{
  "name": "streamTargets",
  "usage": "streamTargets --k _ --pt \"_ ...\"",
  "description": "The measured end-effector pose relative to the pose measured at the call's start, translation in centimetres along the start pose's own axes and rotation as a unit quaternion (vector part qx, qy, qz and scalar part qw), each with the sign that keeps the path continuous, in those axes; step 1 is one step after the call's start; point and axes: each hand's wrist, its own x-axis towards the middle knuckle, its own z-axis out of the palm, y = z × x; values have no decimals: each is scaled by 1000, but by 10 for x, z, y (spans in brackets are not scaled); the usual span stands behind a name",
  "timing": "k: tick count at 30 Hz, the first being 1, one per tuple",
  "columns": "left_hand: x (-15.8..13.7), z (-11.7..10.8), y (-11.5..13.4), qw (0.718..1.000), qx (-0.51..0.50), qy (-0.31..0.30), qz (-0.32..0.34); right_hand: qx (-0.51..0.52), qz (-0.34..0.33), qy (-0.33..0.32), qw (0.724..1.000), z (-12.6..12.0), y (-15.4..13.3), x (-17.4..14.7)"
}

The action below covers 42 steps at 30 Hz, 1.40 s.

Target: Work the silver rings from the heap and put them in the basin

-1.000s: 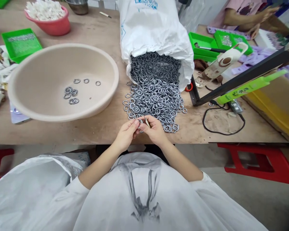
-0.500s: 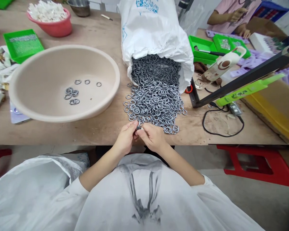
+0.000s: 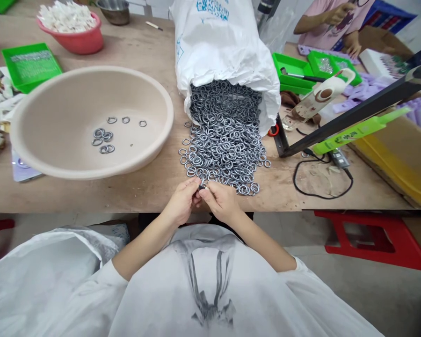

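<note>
Metal rings [image 3: 226, 135] make up the stock in hand: a large heap spills from the mouth of a white sack [image 3: 224, 51] lying on its side on the wooden tabletop [image 3: 143, 187]. We judge the work to be at an early stage. Only a small count of rings lies in the beige basin [image 3: 91, 119] to the left of the heap, a loose cluster plus three singles near it, while the heap and the sack contents remain far larger.

Both hands meet at the near edge of the heap, just above the tabletop edge. Our left hand [image 3: 180, 203] and right hand [image 3: 222, 202] have their fingertips pressed together on one small ring [image 3: 201, 186], thumb and forefinger of each hand pinched closed on it from opposite sides. The ring is mostly hidden by the fingers, so we cannot tell its exact condition.

Surrounding items: a green tray [image 3: 31, 64] and a red bowl [image 3: 72, 28] of white pieces lie beyond the basin. A black cable [image 3: 319, 180] loops to the right. Another person [image 3: 331, 21] works at the far right corner.
</note>
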Motion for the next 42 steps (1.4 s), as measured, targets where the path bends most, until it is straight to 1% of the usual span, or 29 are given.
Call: streamTargets --k 2,4,5,6,7,9,10,11,12,13,14,15,16,17,18,19,20,22,25,29,31,32,34,36,37,38,39,40,42 --pt "-4 -2 1 999 21 -38 -26 32 52 39 997 -3 10 4" --pt "-8 -3 1 994 55 -81 -51 59 113 113 985 -10 20 8" --pt "-10 -4 1 992 75 -91 -51 61 131 149 978 -14 23 9" --pt "-11 -4 2 991 95 -89 -39 60 130 163 976 -18 23 10" --pt "-12 -4 3 990 116 -76 -16 71 111 160 978 -20 21 10" --pt "-14 -5 13 982 178 -50 47 101 75 124 984 -22 14 9" --pt "-16 -6 21 969 227 -40 87 121 63 104 985 -21 10 8" --pt "-18 -8 33 947 292 -24 135 139 60 91 984 -21 8 7" --pt "-19 -11 48 909 370 1 191 155 64 86 982 -20 7 6" --pt "-21 -15 65 852 455 45 255 165 71 88 980 -20 8 5" --pt "-22 -20 83 772 542 107 314 170 80 96 977 -20 11 4" --pt "-22 -27 102 680 616 175 357 169 90 106 976 -21 16 2" --pt "-22 -34 118 603 670 234 364 165 99 114 975 -23 22 0" --pt "-19 -40 132 550 712 266 346 162 106 120 974 -24 28 -3" --pt "-16 -46 142 512 744 279 326 161 114 125 972 -26 34 -6" --pt "-13 -50 147 485 769 281 306 161 121 130 971 -28 40 -10" --pt "-9 -53 147 465 791 271 291 162 128 137 969 -30 45 -13" --pt "0 -52 137 439 821 234 281 154 137 170 964 -36 56 -21" --pt "7 -45 114 422 855 183 241 105 153 240 953 -50 75 -33" --pt "2 -42 101 407 881 176 165 12 179 322 930 -73 109 -52" --pt "-6 -38 97 405 877 176 188 -21 197 357 913 -81 125 -62" --pt "-10 -35 94 406 869 179 221 -26 206 369 906 -84 132 -66" --pt "-11 -24 83 412 836 171 318 -13 216 383 898 -85 140 -72" --pt "0 -12 67 439 794 119 403 -5 211 393 895 -83 143 -75" --pt "12 -6 58 460 778 80 420 -5 208 397 894 -81 144 -75" --pt "27 -1 51 484 768 47 416 -6 204 398 894 -80 143 -75" --pt "45 3 44 510 764 33 394 -7 201 397 895 -78 143 -74" --pt "66 6 40 536 761 40 363 -8 198 396 897 -77 142 -74" --pt "110 7 37 583 754 95 289 -6 193 395 898 -76 141 -73"
